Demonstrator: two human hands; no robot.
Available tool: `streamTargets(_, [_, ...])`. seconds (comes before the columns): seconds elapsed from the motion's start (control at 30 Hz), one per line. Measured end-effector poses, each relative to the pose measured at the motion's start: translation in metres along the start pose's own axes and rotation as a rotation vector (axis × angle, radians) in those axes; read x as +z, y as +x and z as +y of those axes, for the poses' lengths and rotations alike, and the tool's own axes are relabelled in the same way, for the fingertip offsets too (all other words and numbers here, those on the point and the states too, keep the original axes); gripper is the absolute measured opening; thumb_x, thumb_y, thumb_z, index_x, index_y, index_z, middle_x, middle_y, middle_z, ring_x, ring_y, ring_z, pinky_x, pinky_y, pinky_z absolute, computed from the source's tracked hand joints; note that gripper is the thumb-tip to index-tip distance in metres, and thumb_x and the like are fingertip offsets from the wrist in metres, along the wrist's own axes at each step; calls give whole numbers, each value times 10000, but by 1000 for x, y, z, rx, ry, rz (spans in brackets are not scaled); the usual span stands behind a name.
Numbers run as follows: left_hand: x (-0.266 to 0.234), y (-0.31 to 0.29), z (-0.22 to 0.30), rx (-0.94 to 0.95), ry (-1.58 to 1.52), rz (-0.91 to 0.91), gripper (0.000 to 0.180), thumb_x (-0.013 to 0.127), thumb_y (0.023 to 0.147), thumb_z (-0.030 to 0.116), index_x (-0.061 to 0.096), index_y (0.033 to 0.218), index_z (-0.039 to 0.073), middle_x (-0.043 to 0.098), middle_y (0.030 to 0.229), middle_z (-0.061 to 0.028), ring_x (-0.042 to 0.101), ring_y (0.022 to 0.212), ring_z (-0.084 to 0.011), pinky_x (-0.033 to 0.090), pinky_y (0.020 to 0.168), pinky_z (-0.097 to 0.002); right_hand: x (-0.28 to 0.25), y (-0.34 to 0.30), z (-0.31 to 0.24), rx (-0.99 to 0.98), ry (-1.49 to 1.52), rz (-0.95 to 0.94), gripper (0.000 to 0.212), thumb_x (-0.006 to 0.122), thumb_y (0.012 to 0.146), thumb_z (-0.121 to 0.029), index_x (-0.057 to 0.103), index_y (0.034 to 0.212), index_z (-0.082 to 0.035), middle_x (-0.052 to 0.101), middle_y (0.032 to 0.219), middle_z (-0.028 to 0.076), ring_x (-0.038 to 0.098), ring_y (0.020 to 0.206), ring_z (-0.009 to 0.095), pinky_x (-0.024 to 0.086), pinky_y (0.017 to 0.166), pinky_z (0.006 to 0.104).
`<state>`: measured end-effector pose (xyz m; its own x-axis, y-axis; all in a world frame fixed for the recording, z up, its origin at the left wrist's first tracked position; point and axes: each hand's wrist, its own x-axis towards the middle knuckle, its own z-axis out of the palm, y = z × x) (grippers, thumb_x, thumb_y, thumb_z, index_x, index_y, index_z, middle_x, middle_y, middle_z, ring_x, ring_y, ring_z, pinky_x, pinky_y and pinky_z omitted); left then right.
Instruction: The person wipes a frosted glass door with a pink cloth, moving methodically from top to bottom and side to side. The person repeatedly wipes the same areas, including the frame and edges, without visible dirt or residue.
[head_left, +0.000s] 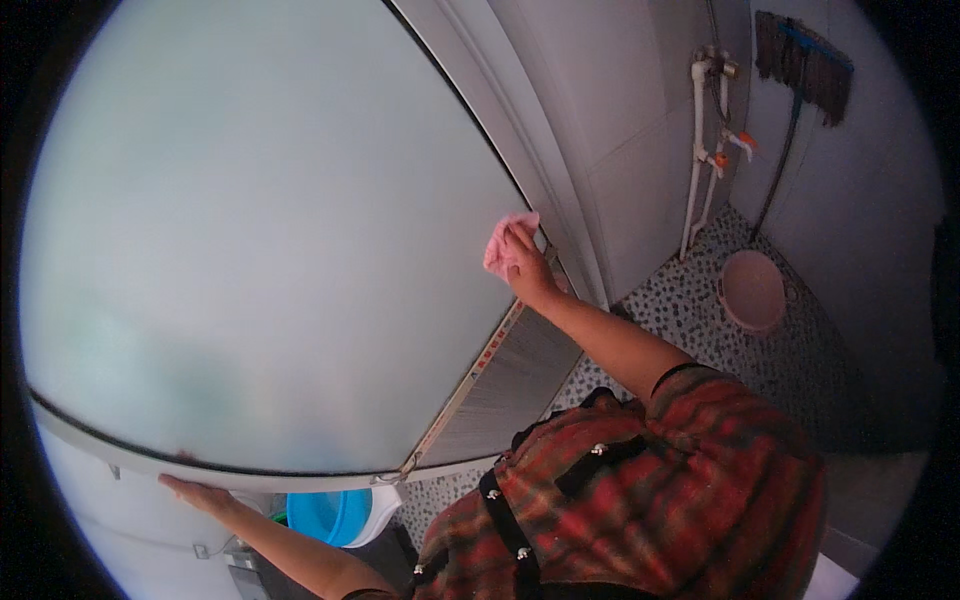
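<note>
A: Where's the pink cloth (497, 252)?
B: Under the right hand (530, 272), against the frosted glass panel (260, 220), close to the corner where the glass meets its surround. The fingers are bent over the bunched cloth, gripping it, presumably so it stays trapped against the surface.
A: And the left hand (203, 496)?
B: Out at the far edge of the door, at the pale frame (290, 483). Perhaps it steadies the panel against the other hand's push. I can't tell whether it grips or merely rests there; part of it is hidden.
A: Why is the broom (812, 72) bristles-up?
B: It leans in the corner with its handle down, which probably keeps the bristles off the pebble-patterned floor (665, 290). A pink bucket (754, 292) stands near the handle's foot.
A: Anything below the door?
B: A blue basin (335, 515), just beyond the frame, near the left forearm.
</note>
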<state>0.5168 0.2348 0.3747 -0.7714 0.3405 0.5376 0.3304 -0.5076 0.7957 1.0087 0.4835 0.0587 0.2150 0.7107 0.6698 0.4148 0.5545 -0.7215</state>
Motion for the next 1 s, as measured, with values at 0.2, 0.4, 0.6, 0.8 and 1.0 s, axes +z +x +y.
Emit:
streamTargets(0.2, [3,-12,0,37,-10,42,648,367,881,501,368,1246,-35,482,1135,-172,504,991,-269,432,857,-383,-10,-41,-20,543,302,-274,419,487,633,83,563,1037,3,544,1080,162,511,1042,264,393,894,309])
streamTargets(0.4, [-4,8,-10,29,-10,-15,653,315,889,513,356,1248,-31,461,1147,-168,446,1061,-272,373,915,-400,16,5,-73,411,548,2,464,460,662,76,510,1120,24,531,1148,129,494,1077,219,387,907,303])
streamTargets(0.6, [-19,14,-19,-68,47,45,624,266,900,509,409,1212,-12,481,1148,-174,452,1063,-275,356,926,-412,31,28,-173,-140,84,48,580,454,667,61,397,1243,20,347,1325,186,406,1155,307,326,961,340])
streamTargets(0.8, [1,-7,-7,-79,86,135,579,287,896,478,500,1141,-1,538,1086,-158,489,1024,-256,363,915,-387,46,-12,-164,-52,-126,-14,668,458,686,37,269,1326,4,275,1371,176,352,1174,344,303,964,361])
streamTargets(1.0, [2,-10,-9,-96,167,82,537,333,888,451,563,1064,-1,581,1005,-141,522,968,-234,383,876,-359,44,-1,-161,-49,-196,12,625,454,723,18,269,1320,12,279,1366,182,319,1210,344,282,988,364])
